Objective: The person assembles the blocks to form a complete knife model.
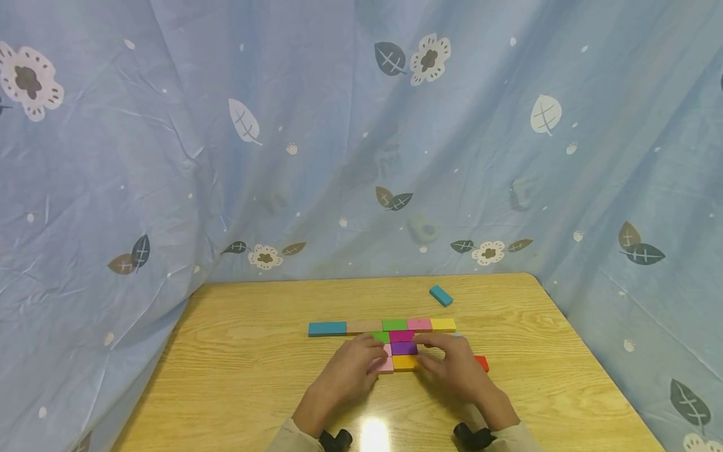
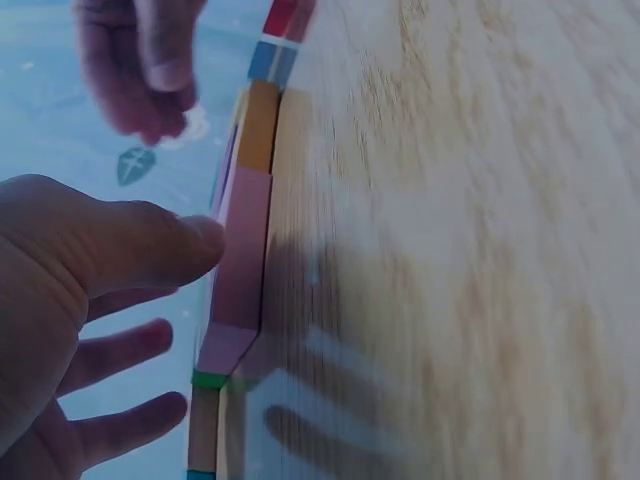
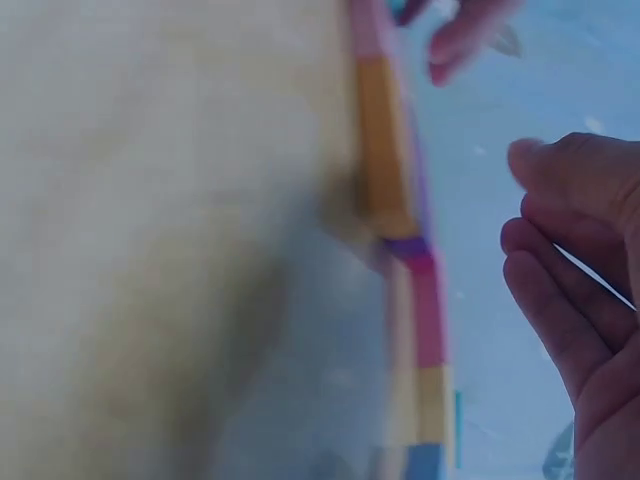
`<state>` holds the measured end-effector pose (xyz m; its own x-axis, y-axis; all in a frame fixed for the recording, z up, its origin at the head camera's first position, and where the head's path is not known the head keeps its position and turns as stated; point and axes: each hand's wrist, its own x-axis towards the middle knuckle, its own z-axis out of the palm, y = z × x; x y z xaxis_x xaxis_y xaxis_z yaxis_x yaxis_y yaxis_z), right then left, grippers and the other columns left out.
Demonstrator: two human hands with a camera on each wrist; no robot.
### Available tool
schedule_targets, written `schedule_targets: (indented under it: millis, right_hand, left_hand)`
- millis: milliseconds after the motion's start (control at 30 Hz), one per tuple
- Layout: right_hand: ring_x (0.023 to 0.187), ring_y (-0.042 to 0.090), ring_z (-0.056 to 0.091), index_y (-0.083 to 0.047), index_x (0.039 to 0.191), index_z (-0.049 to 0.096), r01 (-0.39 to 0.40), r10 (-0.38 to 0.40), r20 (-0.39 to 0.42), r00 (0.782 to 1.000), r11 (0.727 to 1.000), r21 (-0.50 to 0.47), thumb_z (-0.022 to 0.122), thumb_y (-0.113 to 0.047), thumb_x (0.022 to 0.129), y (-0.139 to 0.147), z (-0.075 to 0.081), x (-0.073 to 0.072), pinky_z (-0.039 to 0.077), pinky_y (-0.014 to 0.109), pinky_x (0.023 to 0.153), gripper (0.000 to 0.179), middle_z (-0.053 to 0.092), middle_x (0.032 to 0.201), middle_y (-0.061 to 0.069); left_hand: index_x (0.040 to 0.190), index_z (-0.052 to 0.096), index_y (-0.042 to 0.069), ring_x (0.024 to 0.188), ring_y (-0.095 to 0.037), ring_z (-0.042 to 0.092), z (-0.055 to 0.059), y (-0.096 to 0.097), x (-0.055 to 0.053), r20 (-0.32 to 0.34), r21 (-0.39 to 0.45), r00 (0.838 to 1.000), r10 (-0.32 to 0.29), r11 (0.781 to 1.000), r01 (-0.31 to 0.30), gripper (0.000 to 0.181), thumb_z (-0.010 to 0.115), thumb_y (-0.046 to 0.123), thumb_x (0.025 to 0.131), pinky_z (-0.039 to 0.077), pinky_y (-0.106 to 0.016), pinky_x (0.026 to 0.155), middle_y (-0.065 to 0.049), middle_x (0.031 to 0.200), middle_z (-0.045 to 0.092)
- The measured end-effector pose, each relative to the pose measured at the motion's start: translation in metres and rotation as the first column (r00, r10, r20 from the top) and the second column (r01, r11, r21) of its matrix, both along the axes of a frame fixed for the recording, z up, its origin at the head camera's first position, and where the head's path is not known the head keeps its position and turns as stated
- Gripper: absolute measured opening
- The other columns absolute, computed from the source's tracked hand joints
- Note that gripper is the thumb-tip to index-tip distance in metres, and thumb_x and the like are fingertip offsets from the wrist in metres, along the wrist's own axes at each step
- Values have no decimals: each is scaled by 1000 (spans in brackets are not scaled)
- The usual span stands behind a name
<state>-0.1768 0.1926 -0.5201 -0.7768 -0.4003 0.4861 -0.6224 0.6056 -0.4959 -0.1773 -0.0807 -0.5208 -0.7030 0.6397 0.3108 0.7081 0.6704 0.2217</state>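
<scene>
Head view: left hand point(image 1: 350, 367) and right hand point(image 1: 456, 367) flank plain coloured blocks point(image 1: 403, 348).

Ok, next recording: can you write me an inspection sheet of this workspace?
Surface: wood-grain table, with a bright glare patch between the wrists.
Job's things: coloured blocks lying flat, many side by side in rows; a loose blue block sits apart, behind the rows.
Clutter: nothing seen.
Grippers: left hand beside the front pink block, fingers spread, contact unclear; right hand at the rows' right part, holding nothing.
Cables: nothing seen.
Surroundings: light blue curtain with flower and leaf prints, behind and at both sides.
</scene>
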Motion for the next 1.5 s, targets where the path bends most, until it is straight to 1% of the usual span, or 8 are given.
schedule_targets:
  millis: [200,367,500,700,933,1133,1400,1500]
  right_hand:
    - [102,33,82,-10,121,83,147,-138,65,988,978,-146,90,-6,90,20,20,-14,70,49,90,32,84,116,7]
    - [110,36,80,-8,123,81,235,-193,177,965,937,-260,86,-12,96,40,29,-34,67,31,98,28,82,121,11]
    - [108,18,81,-5,125,80,289,-233,214,949,915,-282,84,-16,99,52,27,-53,61,11,93,29,81,124,17]
    - [104,-6,73,-1,129,78,334,-251,279,927,889,-311,84,-18,99,61,18,-77,58,5,86,34,79,127,24]
    - [108,15,80,3,128,77,396,-291,336,896,865,-307,82,-14,100,66,4,-98,59,7,85,33,78,127,26]
    - [121,37,77,4,134,74,436,-290,428,856,850,-296,80,-14,102,65,-1,-105,58,6,85,38,76,132,25]
    - [125,41,74,2,138,73,443,-304,453,838,864,-240,79,-15,103,66,-10,-112,59,8,86,40,76,134,23]
    - [126,41,74,2,137,73,455,-321,460,828,863,-218,79,-16,102,66,-13,-113,65,24,96,40,76,135,23]
  left_hand:
    - [120,83,19,140,-31,65,-1,8,3,44,-1,999,24,1000,-24,18,76,16,104,54,-58,119,0,137,78]
    - [125,80,23,147,-34,60,0,15,4,79,-49,997,23,999,-19,20,72,20,107,48,-67,122,0,148,72]
    - [132,79,25,148,-30,59,0,20,5,75,-84,997,21,996,-14,26,72,19,107,50,-62,122,1,152,69]
    - [134,79,25,144,-27,63,-1,22,6,70,-87,997,26,996,-20,28,69,19,109,55,-55,118,-1,152,69]
    - [130,80,26,140,-23,65,-5,21,5,44,-88,999,23,996,-19,25,68,21,110,58,-50,114,0,151,70]
    - [126,82,27,141,-24,65,-7,21,4,53,-88,998,26,996,-21,23,67,21,110,57,-50,114,2,149,71]
    - [126,82,27,142,-24,65,-10,23,3,50,-92,998,45,995,-40,23,68,21,110,56,-50,116,2,148,71]
    - [126,83,26,141,-24,65,-10,22,4,47,-89,998,47,995,-42,23,69,20,109,56,-50,116,2,148,72]
